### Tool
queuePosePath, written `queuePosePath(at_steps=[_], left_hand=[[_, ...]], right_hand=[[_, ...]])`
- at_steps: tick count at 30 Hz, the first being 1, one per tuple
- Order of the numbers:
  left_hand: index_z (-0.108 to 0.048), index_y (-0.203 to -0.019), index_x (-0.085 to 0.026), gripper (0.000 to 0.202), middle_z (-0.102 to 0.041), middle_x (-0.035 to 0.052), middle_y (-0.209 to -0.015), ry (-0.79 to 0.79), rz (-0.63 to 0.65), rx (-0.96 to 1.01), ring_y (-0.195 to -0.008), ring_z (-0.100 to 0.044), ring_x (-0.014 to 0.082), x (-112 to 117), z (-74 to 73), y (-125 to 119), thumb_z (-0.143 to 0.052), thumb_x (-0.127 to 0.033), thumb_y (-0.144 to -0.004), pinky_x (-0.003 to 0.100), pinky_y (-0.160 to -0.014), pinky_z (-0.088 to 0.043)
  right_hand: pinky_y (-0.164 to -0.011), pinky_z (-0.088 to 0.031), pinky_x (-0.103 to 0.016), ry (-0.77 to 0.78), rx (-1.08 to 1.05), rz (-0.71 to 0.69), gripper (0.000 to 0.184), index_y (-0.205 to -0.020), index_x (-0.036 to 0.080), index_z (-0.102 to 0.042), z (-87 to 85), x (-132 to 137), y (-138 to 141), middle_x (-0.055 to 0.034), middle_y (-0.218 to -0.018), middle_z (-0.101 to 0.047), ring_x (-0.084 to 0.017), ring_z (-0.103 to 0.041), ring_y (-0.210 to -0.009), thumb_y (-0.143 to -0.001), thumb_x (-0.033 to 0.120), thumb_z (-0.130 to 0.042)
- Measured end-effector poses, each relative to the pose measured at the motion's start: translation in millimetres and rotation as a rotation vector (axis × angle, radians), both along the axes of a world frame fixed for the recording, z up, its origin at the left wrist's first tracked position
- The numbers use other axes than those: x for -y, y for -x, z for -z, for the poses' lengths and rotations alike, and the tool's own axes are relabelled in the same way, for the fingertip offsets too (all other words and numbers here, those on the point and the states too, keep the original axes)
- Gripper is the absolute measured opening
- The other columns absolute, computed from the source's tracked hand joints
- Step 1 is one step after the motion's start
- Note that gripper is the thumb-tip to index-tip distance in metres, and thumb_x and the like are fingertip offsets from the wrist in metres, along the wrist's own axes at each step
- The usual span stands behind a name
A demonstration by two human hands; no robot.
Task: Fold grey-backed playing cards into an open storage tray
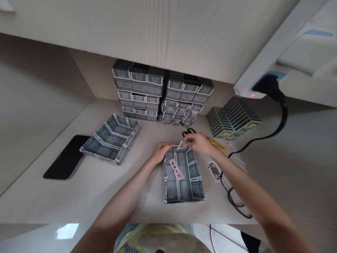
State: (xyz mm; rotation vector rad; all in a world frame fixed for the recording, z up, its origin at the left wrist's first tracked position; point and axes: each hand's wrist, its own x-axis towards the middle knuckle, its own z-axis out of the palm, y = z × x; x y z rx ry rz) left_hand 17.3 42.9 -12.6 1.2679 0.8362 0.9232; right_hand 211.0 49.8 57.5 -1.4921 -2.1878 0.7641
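Observation:
In front of me lies an open tray [171, 191] built from folded grey-patterned playing cards. My left hand [161, 151] grips its far left corner, the fingers bent over the rim. At the far edge, my right hand [198, 142] pinches a small folded card flap [181, 144] that stands up from the rim; its fingertips partly cover the flap. A narrow cut strip of a diamonds card [176, 169] lies loose on the tray's floor. Just beyond my right hand are the black handles of scissors [190, 131].
A second card tray [107, 137] leans on a black phone [67, 157] at left. Card-built drawers [140, 89] stand stacked behind. Right are upright card stacks [233, 117], a yellow cutter [218, 145], a face card [214, 171] and a black cable [283, 116] from a power strip.

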Motion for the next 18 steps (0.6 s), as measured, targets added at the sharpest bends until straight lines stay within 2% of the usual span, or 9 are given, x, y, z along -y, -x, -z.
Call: queuePosePath(at_steps=[4, 10, 18], left_hand=[[-0.07, -0.078, -0.012, 0.03, -0.069, 0.0046, -0.081, -0.005, -0.007, 0.004, -0.078, -0.06, 0.0187, 0.2, 0.6, 0.0, -0.047, -0.031, -0.071, 0.027, -0.071, -0.043], [-0.07, -0.078, -0.012, 0.03, -0.069, 0.0055, -0.081, -0.012, 0.006, 0.012, -0.079, -0.06, 0.0193, -0.9, 3.4, 0.1, -0.048, -0.031, -0.072, 0.028, -0.072, -0.043], [-0.07, -0.077, -0.012, 0.029, -0.069, 0.0053, -0.08, -0.011, 0.006, 0.009, -0.078, -0.059, 0.0189, 0.2, 2.1, -1.0, -0.047, -0.03, -0.071, 0.028, -0.071, -0.044]], right_hand=[[-0.058, -0.039, -0.021, 0.032, 0.125, -0.037, 0.011, -0.074, 0.017, -0.068, -7.1, 3.5, -0.9, -0.0012, -0.068, -0.067, -0.013, -0.058, -0.063, -0.071, 0.024, -0.06], [-0.06, -0.037, -0.024, -0.073, 0.318, -0.101, 0.012, -0.077, 0.022, -0.069, -19.7, 15.8, 4.4, -0.0029, -0.07, -0.067, -0.016, -0.058, -0.065, -0.076, 0.023, -0.057], [-0.059, -0.034, -0.027, -0.115, 0.693, -0.092, 0.022, -0.084, 0.021, -0.067, -36.2, 27.7, 13.0, -0.0076, -0.079, -0.067, -0.019, -0.059, -0.071, -0.083, 0.029, -0.046]])
